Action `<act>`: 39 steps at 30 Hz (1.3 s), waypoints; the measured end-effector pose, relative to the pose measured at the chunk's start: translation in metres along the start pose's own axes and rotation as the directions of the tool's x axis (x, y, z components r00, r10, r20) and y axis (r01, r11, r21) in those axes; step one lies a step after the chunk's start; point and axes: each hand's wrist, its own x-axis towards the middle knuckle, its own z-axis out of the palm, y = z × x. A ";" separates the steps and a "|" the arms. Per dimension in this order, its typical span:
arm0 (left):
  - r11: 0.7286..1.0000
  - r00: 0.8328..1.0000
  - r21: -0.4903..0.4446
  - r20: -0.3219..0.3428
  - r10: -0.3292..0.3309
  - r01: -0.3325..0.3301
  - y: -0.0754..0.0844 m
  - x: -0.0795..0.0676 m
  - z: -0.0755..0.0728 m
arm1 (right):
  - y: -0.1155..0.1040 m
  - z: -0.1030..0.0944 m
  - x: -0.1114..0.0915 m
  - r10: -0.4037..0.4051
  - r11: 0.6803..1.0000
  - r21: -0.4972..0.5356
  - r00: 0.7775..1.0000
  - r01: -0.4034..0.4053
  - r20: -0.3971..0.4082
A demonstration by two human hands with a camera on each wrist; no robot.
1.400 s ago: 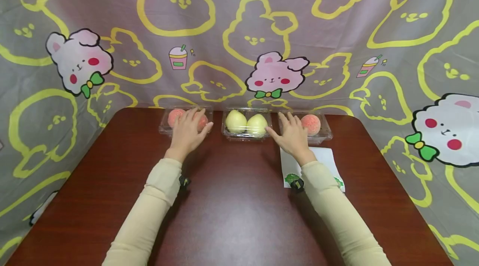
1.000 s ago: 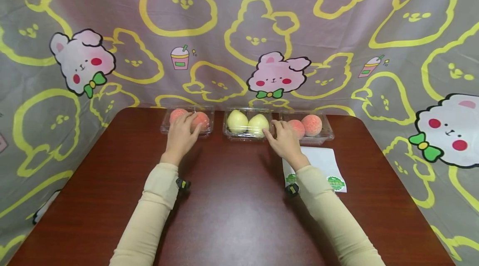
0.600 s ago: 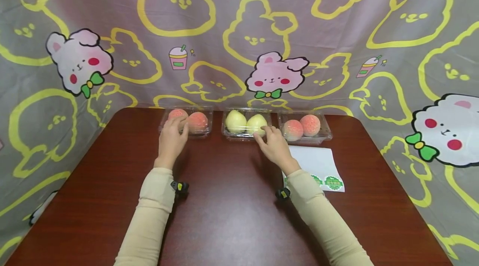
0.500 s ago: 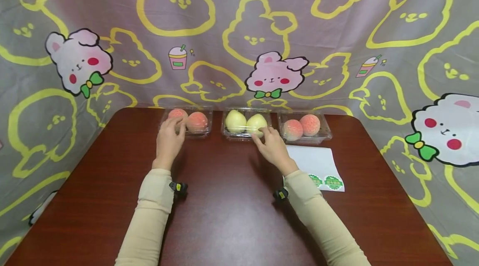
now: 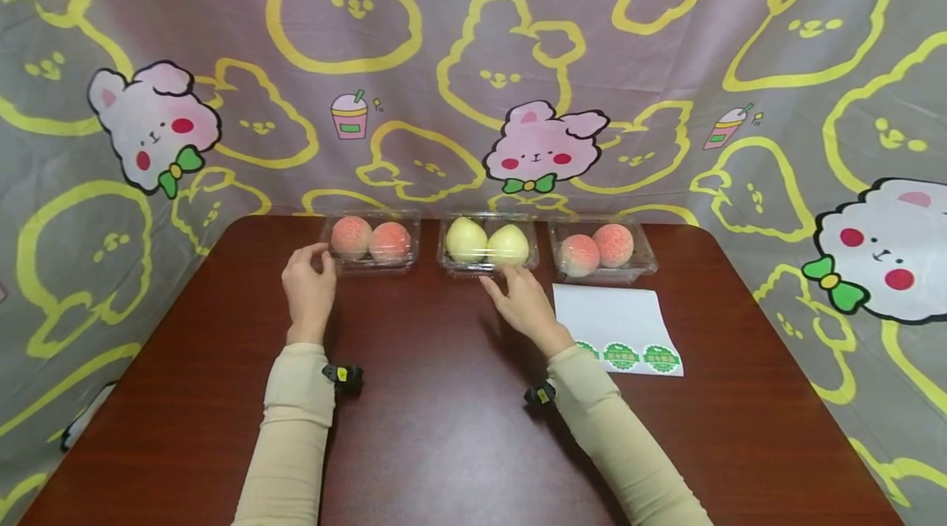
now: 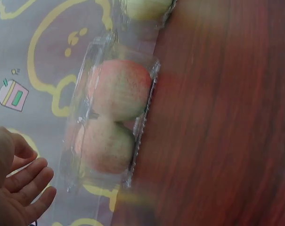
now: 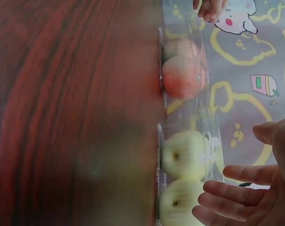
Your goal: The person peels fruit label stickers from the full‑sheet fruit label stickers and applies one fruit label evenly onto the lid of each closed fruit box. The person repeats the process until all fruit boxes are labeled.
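Left box [image 5: 372, 243], with two pink peaches, is where we start in the head view: it stands at the table's [image 5: 459, 427] far edge, and the left hand [image 5: 308, 289] sits just off its left end, fingers loosely curled and grasping nothing. The middle box [image 5: 488, 245] holds two pale peaches; the right hand [image 5: 518, 300] lies just before its near wall, fingers relaxed and empty. The right box [image 5: 601, 247] stands beside it, and a sticker sheet [image 5: 620, 326] lies in front of that. We see narrow gaps between the three boxes, with broad bare wood between them and us. In the left wrist view, the left hand [image 6: 12, 188] shows spread fingers apart from the left box [image 6: 111, 117], whose long side runs along the bare table [image 6: 217, 117]. In the right wrist view, the right hand [image 7: 248, 193] is released, fingers straight over the middle box [image 7: 187, 169], not clearly touching it.
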 end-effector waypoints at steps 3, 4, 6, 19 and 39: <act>0.999 0.999 0.007 -0.015 -0.048 0.048 -0.005 0.000 0.000 | -0.001 0.003 -0.001 0.007 1.000 0.023 1.000 -0.007 0.004; 0.998 0.998 0.006 -0.020 -0.067 0.068 -0.006 0.001 -0.001 | -0.001 0.004 -0.001 0.010 0.999 0.033 1.000 -0.010 0.008; 0.994 0.994 0.001 -0.029 -0.106 0.106 -0.008 0.001 -0.001 | -0.002 0.006 -0.001 0.014 0.999 0.048 1.000 -0.015 0.018; 0.953 0.953 -0.034 0.063 -0.298 0.300 -0.023 0.010 0.009 | -0.006 0.017 -0.004 0.004 0.996 0.085 0.996 -0.012 0.094; 0.909 0.902 -0.008 0.127 -0.412 0.416 -0.027 0.020 0.013 | -0.003 0.023 -0.005 -0.011 0.992 0.126 0.996 -0.001 0.089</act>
